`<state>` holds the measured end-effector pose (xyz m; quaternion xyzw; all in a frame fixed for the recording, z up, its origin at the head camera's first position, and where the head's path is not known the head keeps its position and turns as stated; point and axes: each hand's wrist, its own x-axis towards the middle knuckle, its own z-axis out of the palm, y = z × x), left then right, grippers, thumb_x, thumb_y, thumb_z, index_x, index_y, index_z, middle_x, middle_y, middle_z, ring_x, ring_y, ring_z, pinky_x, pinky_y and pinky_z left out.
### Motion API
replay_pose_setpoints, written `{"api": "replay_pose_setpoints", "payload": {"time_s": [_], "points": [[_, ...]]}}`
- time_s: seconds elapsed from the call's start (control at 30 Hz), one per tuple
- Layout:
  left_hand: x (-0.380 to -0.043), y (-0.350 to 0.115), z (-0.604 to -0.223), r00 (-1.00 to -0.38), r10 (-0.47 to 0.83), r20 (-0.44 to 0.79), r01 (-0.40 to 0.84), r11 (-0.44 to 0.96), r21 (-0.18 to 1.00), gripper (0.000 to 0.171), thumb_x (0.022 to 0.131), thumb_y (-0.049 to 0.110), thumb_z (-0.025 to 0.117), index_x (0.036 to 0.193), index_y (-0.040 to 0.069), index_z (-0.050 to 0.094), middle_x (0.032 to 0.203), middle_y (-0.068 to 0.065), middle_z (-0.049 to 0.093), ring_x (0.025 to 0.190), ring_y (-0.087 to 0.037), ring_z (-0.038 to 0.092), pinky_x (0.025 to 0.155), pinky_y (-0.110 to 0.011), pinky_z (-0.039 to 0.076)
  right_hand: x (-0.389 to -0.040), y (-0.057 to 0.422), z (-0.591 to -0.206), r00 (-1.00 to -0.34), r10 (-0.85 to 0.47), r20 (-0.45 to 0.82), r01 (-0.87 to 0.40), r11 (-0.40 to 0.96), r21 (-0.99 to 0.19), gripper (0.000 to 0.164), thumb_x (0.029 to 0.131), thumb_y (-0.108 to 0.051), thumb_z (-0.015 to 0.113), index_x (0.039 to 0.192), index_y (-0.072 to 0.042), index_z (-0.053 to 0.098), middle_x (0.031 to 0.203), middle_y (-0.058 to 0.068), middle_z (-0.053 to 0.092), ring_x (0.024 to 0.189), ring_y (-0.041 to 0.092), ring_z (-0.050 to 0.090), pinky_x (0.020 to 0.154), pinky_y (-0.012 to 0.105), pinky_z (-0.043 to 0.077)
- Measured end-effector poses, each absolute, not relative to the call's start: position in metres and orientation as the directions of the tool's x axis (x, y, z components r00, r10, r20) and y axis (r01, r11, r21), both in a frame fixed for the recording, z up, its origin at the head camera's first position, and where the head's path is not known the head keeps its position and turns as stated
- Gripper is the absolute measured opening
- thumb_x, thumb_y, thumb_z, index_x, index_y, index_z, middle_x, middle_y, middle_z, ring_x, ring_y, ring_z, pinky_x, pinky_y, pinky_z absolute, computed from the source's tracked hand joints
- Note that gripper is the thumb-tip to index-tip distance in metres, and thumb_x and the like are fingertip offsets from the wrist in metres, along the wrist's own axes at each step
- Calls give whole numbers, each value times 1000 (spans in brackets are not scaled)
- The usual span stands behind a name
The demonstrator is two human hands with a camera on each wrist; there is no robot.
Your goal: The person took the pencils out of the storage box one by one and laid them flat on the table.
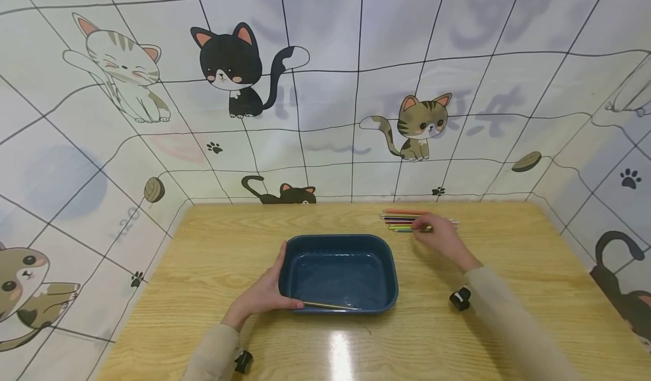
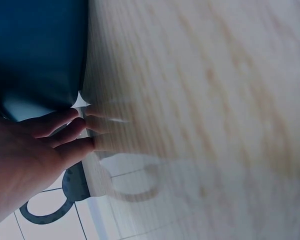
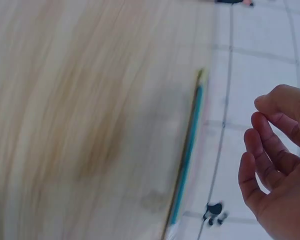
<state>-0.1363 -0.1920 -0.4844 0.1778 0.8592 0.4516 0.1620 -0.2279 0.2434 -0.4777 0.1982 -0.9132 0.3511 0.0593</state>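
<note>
A dark blue rectangular tray stands on the wooden table. My left hand is spread along its left side, the thumb at the front-left rim and the fingers against the outer wall. In the left wrist view, the fingers of that hand look fairly straight beside the tray. One gold-coloured pencil lies along the tray's front side. Over a row of coloured pencils reaches my right hand. In the right wrist view its fingers bend loosely, nothing visible between them, apart from a teal pencil.
The coloured pencils lie near the table's back edge, right of the tray. Cat-patterned sheeting rises behind the wooden table and on both sides. A small black device is at the right wrist, another at the left.
</note>
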Motion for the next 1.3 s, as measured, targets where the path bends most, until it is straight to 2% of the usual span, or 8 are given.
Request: {"api": "replay_pose_setpoints", "payload": {"time_s": [0.3,0.53,0.67,0.87,1.0,1.3], "points": [[-135,-191,-487,-891,438,-120,152,537,830,137,67,35,89,154,13,-15,158,-22,9,140,-40,19,109,-57,20,-209,211,-463,-866,-399,300,-497,632,-595,9,84,0,71,91,-5,70,92,2,66,84,23,59,72,43,48],[-135,-191,-483,-886,445,-127,144,526,838,137,67,35,89,153,17,-16,158,-21,6,141,-41,16,109,-57,18,-196,188,-457,-853,-433,292,-513,591,-622,12,83,0,72,90,-8,70,91,-1,64,83,20,57,72,42,49],[-135,-191,-482,-884,449,-132,143,527,838,137,67,36,89,153,16,-16,158,-21,5,141,-41,15,109,-58,18,-189,176,-456,-841,-449,302,-530,570,-628,12,83,1,72,90,-9,70,91,-3,63,83,19,57,72,40,49],[-136,-190,-483,-883,453,-126,149,524,839,137,67,35,89,153,12,-15,159,-21,4,142,-40,13,109,-57,17,-181,162,-462,-785,-501,363,-611,534,-584,13,81,2,73,89,-8,70,88,-4,61,80,18,57,68,37,49],[-137,-190,-484,-881,456,-125,152,523,839,136,68,34,89,153,16,-16,159,-20,4,142,-40,13,109,-58,17,-174,153,-461,-761,-528,376,-642,535,-549,12,81,0,74,90,-8,70,89,-2,61,81,19,57,70,32,49],[-135,-190,-483,-885,448,-128,151,537,830,137,68,34,89,153,20,-17,159,-19,2,142,-40,12,109,-58,17,-156,132,-459,-745,-575,339,-655,533,-535,10,85,-3,72,92,-10,69,95,-3,60,88,17,57,74,34,50]]}}
